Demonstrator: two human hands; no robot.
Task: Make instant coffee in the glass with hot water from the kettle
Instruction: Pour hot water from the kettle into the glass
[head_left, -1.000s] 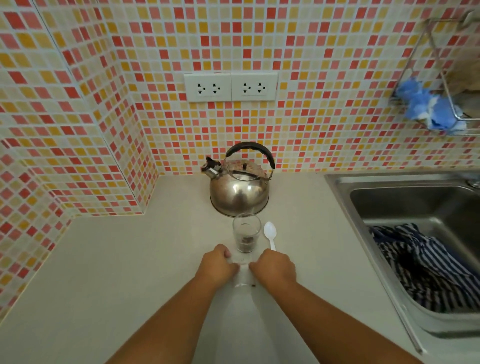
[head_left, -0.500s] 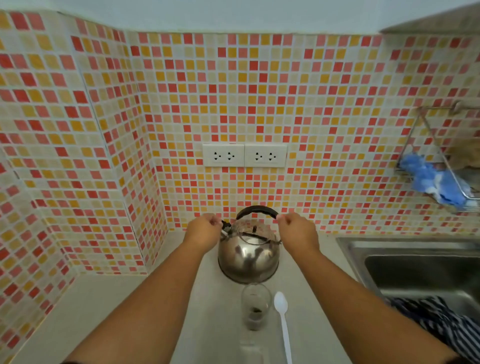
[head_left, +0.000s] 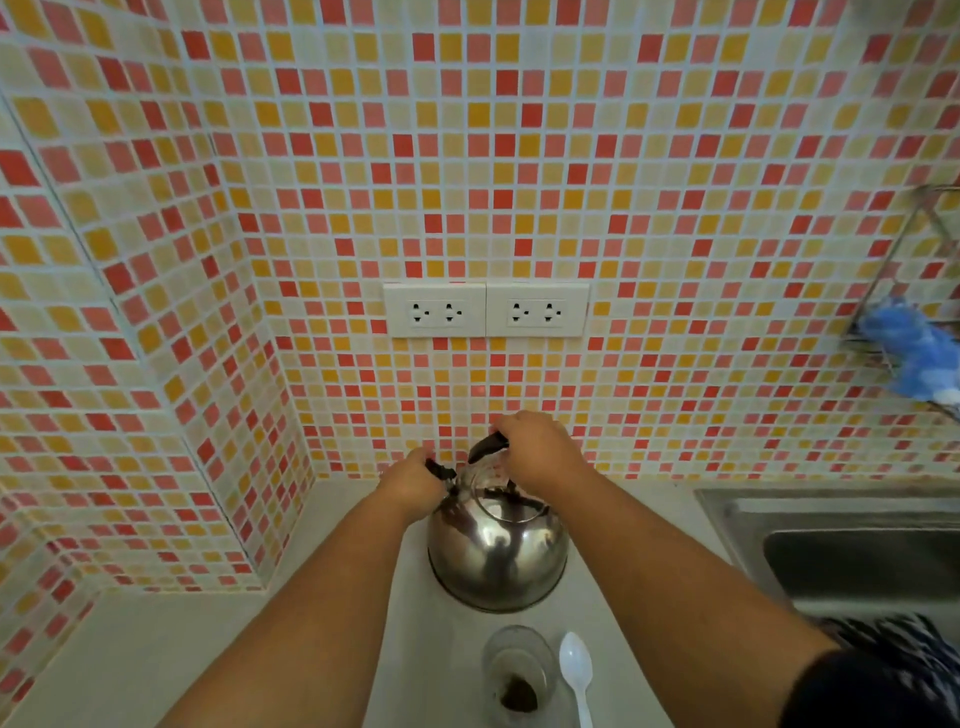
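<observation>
A shiny steel kettle stands on the pale counter against the tiled wall. My right hand is closed around its black handle at the top. My left hand grips the black cap of the spout on the kettle's left side. In front of the kettle stands a clear glass with dark coffee powder at its bottom. A white plastic spoon lies just right of the glass.
A steel sink lies to the right with a striped cloth in it. A wire rack with a blue sponge hangs on the wall at right. Two socket plates sit above the kettle.
Both hands left the small clear item near the counter's front edge and reached forward to the kettle. The right hand now holds the handle, the left the spout cap. The view tilted upward.
</observation>
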